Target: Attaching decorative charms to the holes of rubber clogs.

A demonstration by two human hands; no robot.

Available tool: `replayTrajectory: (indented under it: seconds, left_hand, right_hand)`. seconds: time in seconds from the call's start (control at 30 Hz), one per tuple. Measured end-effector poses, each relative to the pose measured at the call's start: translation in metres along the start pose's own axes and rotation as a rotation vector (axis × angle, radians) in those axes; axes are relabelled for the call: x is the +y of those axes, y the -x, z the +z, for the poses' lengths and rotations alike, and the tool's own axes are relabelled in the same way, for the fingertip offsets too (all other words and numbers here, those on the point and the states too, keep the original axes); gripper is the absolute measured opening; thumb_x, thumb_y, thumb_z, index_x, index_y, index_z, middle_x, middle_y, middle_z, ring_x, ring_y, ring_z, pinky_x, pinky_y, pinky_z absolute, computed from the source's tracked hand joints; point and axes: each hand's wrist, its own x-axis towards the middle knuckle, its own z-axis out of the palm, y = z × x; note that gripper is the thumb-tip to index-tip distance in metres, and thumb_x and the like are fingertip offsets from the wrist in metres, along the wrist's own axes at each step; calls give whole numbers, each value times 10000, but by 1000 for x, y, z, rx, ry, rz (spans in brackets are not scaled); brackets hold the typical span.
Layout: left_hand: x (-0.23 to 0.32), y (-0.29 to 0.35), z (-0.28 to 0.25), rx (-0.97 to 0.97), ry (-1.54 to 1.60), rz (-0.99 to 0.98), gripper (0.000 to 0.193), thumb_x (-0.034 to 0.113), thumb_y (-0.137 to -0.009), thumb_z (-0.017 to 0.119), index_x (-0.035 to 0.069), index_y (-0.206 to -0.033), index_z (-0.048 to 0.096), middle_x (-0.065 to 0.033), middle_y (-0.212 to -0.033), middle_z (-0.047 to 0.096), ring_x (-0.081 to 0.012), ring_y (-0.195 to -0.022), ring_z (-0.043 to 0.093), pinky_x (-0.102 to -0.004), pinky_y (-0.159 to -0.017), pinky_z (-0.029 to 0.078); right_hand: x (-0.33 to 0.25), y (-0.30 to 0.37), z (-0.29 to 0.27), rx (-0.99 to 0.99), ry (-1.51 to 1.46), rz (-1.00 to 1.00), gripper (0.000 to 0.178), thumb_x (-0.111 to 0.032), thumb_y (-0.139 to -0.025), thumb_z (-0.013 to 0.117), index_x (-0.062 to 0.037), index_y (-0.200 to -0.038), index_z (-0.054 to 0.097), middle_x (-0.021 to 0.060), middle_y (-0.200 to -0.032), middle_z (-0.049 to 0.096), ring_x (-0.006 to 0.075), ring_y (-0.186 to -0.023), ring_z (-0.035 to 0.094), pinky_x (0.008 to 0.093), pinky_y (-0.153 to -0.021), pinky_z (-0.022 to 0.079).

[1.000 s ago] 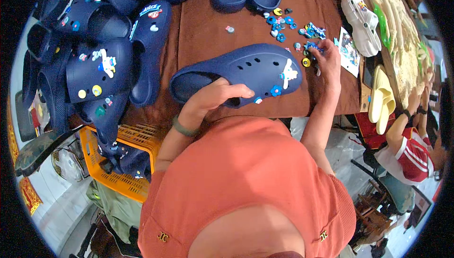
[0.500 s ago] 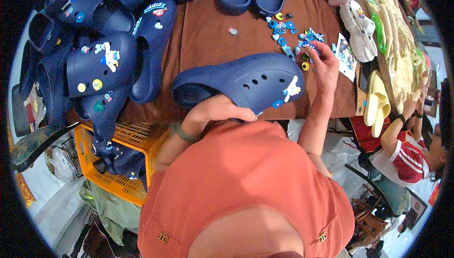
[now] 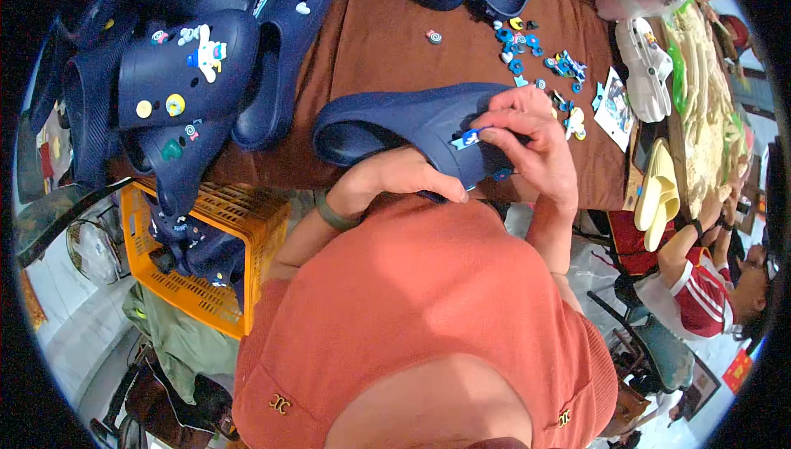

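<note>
A navy foam clog (image 3: 428, 115) lies sideways at the front edge of the brown cloth, its heel opening to the left. My left hand (image 3: 400, 177) grips its near side, thumb along the outside and the fingers partly hidden inside the shoe. My right hand (image 3: 535, 140) pinches a small blue and white shoe charm (image 3: 468, 137) between thumb and fingertips, against the clog's upper. Whether the charm sits in a hole cannot be seen. That hand covers most of the toe; a blue flower charm (image 3: 501, 175) shows below it.
Loose charms (image 3: 517, 44) lie scattered beyond the clog, beside a picture card (image 3: 614, 107). Decorated navy clogs (image 3: 185, 78) pile up at left above an orange crate (image 3: 255, 272). A white clog (image 3: 644, 70) and yellow slippers (image 3: 657, 194) are at right, near another person (image 3: 709, 284).
My right hand has come from the loose charms back to the clog, carrying the blue and white charm to its upper. My left hand keeps its grip. The whole view has shifted slightly.
</note>
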Motion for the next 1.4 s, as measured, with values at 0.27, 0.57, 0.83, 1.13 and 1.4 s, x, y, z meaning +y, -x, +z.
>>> replayTrajectory:
  seconds: [0.27, 0.57, 0.83, 1.13, 1.4]
  left_hand:
    - [-19, -14, -10, 3, -51, 74, 524, 171, -690, 761, 19, -1146, 552, -35, -1089, 588, -165, -1013, 544, -322, -872, 449]
    - [-12, -20, -15, 56, 126, 92, 522, 40, -723, 640, 60, -1225, 497, -18, -1150, 539, -169, -1071, 516, -311, -926, 433]
    - [-11, -38, -35, 162, 92, 28, 198, 96, -785, 572, 18, -948, 653, -8, -916, 648, -112, -884, 590, -270, -812, 446]
    - [-25, -45, -47, 115, 115, 254, 202, 118, -815, 560, 14, -964, 649, -38, -939, 656, -135, -883, 600, -274, -820, 455]
    - [-17, -44, -43, 194, 169, 13, 212, 137, -835, 544, 10, -967, 650, -33, -925, 660, -121, -889, 602, -268, -827, 453]
  right_hand:
    - [-6, -8, 7, 71, 229, -57, 113, -174, -744, 712, -121, -823, 651, 30, -872, 601, 241, -907, 535, 394, -878, 315]
    - [-5, 5, 23, 130, 620, -211, 327, -200, -726, 730, -171, -1043, 656, 11, -1042, 565, 216, -1014, 492, 485, -928, 296]
    - [12, -13, 45, 174, 676, -175, 232, -191, -812, 646, -74, -1012, 649, 43, -1004, 589, 215, -998, 532, 492, -969, 311]
    - [31, -51, 24, 117, 242, -151, 134, -211, -804, 668, -87, -772, 630, 80, -825, 582, 283, -815, 551, 404, -770, 409]
    - [34, -43, 44, 166, 402, -61, 183, -273, -798, 667, -93, -806, 640, 80, -812, 586, 283, -815, 548, 410, -695, 425]
